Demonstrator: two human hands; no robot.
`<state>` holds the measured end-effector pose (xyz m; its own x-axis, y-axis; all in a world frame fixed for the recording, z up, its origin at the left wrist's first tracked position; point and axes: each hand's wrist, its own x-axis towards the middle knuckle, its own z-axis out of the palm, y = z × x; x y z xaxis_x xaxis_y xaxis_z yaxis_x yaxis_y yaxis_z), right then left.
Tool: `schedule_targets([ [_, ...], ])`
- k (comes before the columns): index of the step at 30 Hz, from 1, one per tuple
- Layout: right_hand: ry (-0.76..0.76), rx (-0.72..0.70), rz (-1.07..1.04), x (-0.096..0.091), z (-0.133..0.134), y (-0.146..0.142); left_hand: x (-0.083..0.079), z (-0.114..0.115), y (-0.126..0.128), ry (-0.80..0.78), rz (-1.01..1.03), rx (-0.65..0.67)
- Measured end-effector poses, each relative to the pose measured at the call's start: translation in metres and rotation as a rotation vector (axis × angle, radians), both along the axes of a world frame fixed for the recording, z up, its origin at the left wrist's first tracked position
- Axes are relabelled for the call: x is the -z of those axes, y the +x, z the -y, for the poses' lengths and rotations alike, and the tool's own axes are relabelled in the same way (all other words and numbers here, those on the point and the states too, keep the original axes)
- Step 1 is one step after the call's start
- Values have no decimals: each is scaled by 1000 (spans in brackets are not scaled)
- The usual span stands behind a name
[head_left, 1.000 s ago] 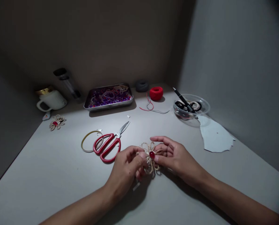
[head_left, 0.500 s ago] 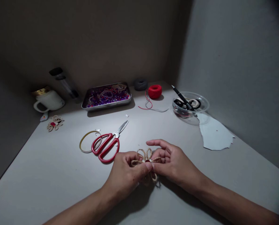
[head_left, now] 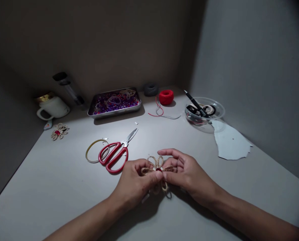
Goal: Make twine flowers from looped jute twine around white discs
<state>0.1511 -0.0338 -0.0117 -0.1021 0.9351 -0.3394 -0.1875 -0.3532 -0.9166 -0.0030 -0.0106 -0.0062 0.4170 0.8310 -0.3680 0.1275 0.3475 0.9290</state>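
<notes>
A small flower of looped jute twine (head_left: 157, 164) with a red bead at its centre is held just above the grey table (head_left: 51, 187). My left hand (head_left: 133, 184) pinches it from the left, thumb and fingers closed on its loops. My right hand (head_left: 187, 174) pinches it from the right, with the index finger stretched over the top. Red-handled scissors (head_left: 114, 154) lie shut just left of my hands, beside a thin yellow ring (head_left: 93, 150).
At the back stand a metal tray of purple beads (head_left: 114, 102), a red thread spool (head_left: 166, 97), a grey spool (head_left: 151, 89), a clear bowl with a pen (head_left: 204, 112), and a white cup (head_left: 53, 107). Another twine flower (head_left: 59, 131) and a white paper scrap (head_left: 229, 142) lie nearby.
My hands tilted the twine flower, so the red bead now shows less. The view shifted slightly; the hands stay in the same spot.
</notes>
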Motion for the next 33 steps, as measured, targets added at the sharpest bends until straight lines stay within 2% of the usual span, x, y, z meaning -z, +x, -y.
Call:
schedule_targets([
  [5,-33,26,-77,0,-2,2,7,-4,-7,22,93,95],
  [11,-21,-15,-52,-1,-2,4,6,-5,-4,-12,-8,48],
  [16,47,-57,-122,-1,-2,7,5,-4,-1,-30,-21,-14],
  [22,-5,-56,-78,1,-3,6,4,-2,-2,83,-71,79],
  [28,-6,-50,-118,7,-4,7,6,-1,-5,19,31,101],
  [33,-39,-59,-135,8,-5,9,9,-1,-5,64,25,132],
])
